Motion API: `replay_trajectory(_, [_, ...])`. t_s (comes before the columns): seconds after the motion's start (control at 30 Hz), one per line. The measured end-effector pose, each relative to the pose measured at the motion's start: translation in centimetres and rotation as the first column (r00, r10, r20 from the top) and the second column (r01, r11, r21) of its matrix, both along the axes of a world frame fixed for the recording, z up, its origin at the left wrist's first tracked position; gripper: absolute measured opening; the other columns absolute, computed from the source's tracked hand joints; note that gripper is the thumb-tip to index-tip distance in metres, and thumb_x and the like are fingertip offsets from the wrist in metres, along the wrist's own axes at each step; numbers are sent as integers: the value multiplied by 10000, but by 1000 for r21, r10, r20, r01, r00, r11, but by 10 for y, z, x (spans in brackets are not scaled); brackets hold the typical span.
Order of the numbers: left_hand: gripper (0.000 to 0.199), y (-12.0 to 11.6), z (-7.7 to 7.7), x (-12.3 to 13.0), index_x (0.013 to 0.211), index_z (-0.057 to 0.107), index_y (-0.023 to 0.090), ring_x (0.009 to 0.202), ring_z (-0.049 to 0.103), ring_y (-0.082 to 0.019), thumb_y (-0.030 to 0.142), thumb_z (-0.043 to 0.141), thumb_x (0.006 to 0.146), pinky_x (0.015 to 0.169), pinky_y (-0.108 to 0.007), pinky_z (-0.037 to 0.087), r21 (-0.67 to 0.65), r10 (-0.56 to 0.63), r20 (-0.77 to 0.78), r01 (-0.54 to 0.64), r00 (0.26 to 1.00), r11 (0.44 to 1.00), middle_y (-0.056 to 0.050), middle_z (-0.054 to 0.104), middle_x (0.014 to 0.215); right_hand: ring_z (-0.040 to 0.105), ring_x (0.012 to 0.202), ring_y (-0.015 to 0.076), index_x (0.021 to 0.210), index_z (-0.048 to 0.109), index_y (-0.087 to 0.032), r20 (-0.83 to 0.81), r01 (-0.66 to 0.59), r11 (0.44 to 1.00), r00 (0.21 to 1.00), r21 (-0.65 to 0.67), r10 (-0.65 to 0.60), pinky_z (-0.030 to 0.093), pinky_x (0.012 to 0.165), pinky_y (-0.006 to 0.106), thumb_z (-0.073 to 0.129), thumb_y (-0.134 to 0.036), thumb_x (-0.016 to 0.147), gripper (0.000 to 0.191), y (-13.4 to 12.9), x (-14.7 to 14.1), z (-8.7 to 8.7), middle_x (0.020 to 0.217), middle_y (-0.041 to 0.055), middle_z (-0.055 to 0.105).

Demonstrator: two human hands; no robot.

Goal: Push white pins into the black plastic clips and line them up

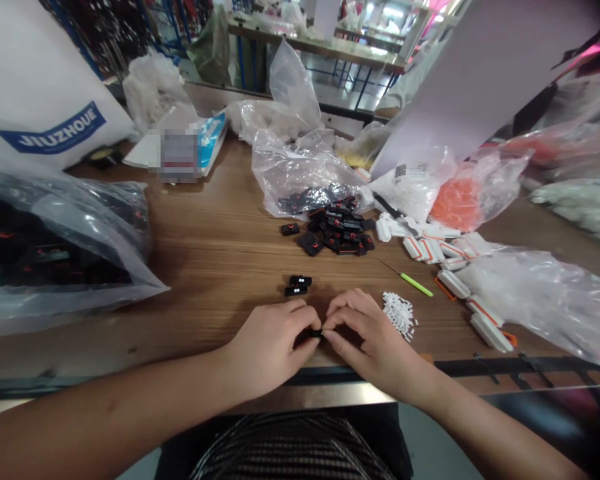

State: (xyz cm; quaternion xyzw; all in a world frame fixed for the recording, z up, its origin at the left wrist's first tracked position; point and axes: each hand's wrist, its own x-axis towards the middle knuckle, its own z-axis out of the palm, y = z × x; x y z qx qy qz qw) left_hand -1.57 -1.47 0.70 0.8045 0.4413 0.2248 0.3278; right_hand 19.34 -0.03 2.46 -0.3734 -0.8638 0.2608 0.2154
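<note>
Fingertips [306,315] of your left hand [267,348] and right hand [373,337] meet around a small black part [317,333], with both hands curled closed and gripping it from either side. Your fingers hide most of it (only a sliver shows between them, so its shape is hard to make out). Just ahead of your left hand, two black parts with red marks [296,285] lie side by side on the wooden surface [200,267]. Farther ahead of both hands, a heap of similar black parts [337,233] sits against a clear plastic bag [300,170]. Just beyond your right hand lies a small pile of white pieces [399,315], too tiny to identify. Past those is a green-handled awl [415,284], and a scatter of white parts with orange edges [430,250] runs farther to the right. Left of your left hand slumps a plastic bag of dark parts [55,250], its contents dulled by glare. Well ahead of your left hand, a packet's label [179,155] is blurred beyond reading, and a white sack with blue lettering [45,93] is cut off by the frame edge.
</note>
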Motion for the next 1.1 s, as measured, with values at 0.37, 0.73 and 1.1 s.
replay_trajectory(0.37, [80, 0, 0, 0, 846, 618, 185, 639, 516, -118, 108, 641, 849, 584, -258, 340, -14, 8, 15, -8, 1000, 1000, 34, 571, 780, 538, 902, 196, 879, 609, -180, 26, -21, 997, 999, 71, 19, 419, 808, 372, 572, -145, 925, 68, -4, -3, -4, 951, 57, 622])
replay_trajectory(0.73, [83, 1, -1, 1, 848, 620, 182, 645, 516, -119, 103, 645, 843, 593, -261, 348, -14, 10, 14, -10, 1000, 1000, 34, 568, 776, 537, 896, 184, 876, 602, -174, 2, -19, 999, 1000, 49, 19, 432, 812, 359, 572, -136, 925, 69, -3, -4, -7, 941, 52, 623])
replay_trajectory(1.1, [53, 1, -1, 0, 863, 632, 197, 626, 503, -118, 153, 657, 851, 575, -255, 340, -23, 26, 10, -26, 1000, 999, 35, 571, 766, 562, 878, 195, 986, 677, -187, 125, -69, 952, 992, 299, 33, 386, 791, 375, 594, -154, 930, 106, -11, 1, -4, 929, 39, 698])
